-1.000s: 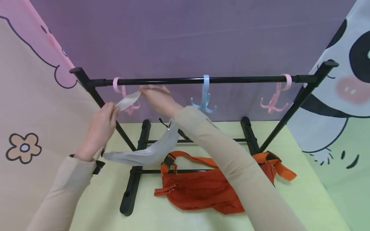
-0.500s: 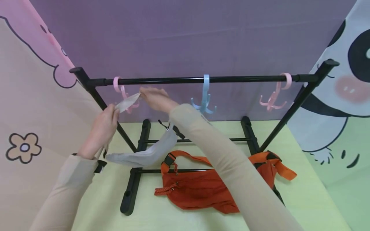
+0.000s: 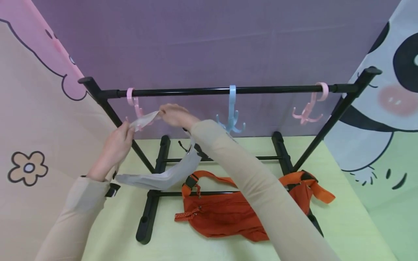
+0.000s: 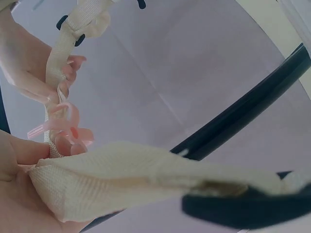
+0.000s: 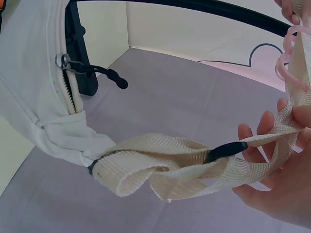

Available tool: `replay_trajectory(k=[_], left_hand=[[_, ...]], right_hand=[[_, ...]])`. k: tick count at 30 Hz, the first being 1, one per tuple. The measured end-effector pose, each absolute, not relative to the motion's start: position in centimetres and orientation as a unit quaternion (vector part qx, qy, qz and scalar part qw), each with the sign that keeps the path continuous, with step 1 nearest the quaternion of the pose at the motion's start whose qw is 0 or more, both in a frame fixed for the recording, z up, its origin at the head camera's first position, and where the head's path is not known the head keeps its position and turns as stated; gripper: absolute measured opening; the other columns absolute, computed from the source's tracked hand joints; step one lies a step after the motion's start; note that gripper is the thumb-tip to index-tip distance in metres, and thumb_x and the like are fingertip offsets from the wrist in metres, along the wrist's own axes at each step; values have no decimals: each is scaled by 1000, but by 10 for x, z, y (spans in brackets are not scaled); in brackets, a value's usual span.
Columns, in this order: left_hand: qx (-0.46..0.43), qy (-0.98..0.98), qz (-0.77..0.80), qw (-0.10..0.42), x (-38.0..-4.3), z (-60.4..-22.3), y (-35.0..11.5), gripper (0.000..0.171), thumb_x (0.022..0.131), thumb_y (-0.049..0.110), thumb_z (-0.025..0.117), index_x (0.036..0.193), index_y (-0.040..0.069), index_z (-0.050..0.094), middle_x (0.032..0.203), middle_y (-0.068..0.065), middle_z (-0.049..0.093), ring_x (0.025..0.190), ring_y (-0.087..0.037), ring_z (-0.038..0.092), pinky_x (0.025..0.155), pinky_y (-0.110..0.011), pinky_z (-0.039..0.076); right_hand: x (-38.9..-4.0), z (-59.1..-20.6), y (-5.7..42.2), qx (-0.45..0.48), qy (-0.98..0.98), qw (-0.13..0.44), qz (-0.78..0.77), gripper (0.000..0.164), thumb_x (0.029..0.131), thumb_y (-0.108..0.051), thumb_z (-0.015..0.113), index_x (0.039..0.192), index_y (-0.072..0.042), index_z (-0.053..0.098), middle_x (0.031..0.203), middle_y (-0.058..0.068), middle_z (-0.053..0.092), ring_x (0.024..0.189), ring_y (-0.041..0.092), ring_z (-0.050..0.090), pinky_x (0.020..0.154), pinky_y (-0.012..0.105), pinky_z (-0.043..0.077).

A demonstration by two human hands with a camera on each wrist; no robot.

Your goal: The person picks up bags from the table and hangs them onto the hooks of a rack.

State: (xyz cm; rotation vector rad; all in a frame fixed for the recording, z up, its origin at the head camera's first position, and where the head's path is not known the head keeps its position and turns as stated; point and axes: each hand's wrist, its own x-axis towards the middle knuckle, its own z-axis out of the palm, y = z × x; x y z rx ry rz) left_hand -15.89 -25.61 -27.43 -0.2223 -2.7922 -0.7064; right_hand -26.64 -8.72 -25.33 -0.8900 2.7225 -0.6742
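Observation:
A white waist bag (image 3: 176, 173) hangs below my hands over the left part of the rack. Both hands stretch its webbing strap (image 3: 146, 120) between them. My left hand (image 3: 115, 144) pinches one end of that stretch beside the rack's left post; my right hand (image 3: 177, 115) grips the other, just under the top bar. The left pink hook (image 3: 137, 108) hangs behind the strap in the head view. In the left wrist view, the pink hook (image 4: 73, 130) overlaps the strap between the hands. A zipper pull (image 5: 104, 73) dangles from the bag in the right wrist view.
A black rack (image 3: 183, 92) stands on the pale table (image 3: 107, 232). A blue hook (image 3: 232, 108) hangs mid-bar and another pink hook (image 3: 308, 108) at the right. An orange-red waist bag (image 3: 225, 214) lies across the rack's base, partly behind my right forearm.
Both hands have sunk slightly, the right one a little further below the top bar. The left pink hook has shifted slightly left. Both hands keep hold of the strap.

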Motion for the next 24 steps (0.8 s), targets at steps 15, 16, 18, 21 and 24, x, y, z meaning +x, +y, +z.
replay_trajectory(k=[15, 16, 18, 21, 24], left_hand=[[-79, -953, -274, 102, -160, -278, -261, 27, 97, 17, 28, 92, -1, 46, 77, -16, 51, 54, -17, 38, 46, -27, 33], [-78, -953, -276, 101, -160, -278, -261, 27, 97, 18, 28, 92, -1, 46, 78, -17, 52, 55, -17, 38, 46, -26, 33], [-77, -952, -279, 99, -160, -278, -260, 27, 97, 18, 28, 94, -1, 46, 79, -17, 53, 55, -17, 38, 47, -26, 33], [-75, -951, -283, 98, -160, -278, -260, 27, 97, 18, 28, 96, -2, 46, 82, -17, 54, 56, -17, 38, 47, -26, 33], [-73, -948, -293, 98, -160, -278, -260, 27, 97, 16, 29, 99, -4, 47, 84, -18, 54, 56, -17, 39, 47, -26, 34]], right_hand=[[-260, -266, -80, -342, 891, 133, -266, 25, 97, -27, 30, 88, -12, 47, 78, 2, 48, 63, 12, 40, 57, 23, 35], [-260, -267, -79, -346, 892, 128, -261, 25, 97, -27, 30, 87, -12, 47, 78, 2, 49, 63, 12, 41, 57, 23, 35], [-258, -268, -79, -347, 893, 121, -259, 25, 97, -26, 30, 87, -11, 47, 78, 3, 51, 63, 13, 42, 57, 23, 35], [-256, -270, -77, -345, 895, 115, -259, 24, 97, -26, 30, 88, -11, 47, 79, 3, 52, 64, 13, 43, 56, 22, 35], [-256, -273, -76, -344, 896, 102, -261, 23, 97, -24, 32, 88, -10, 48, 77, 2, 50, 63, 13, 43, 56, 22, 36]])
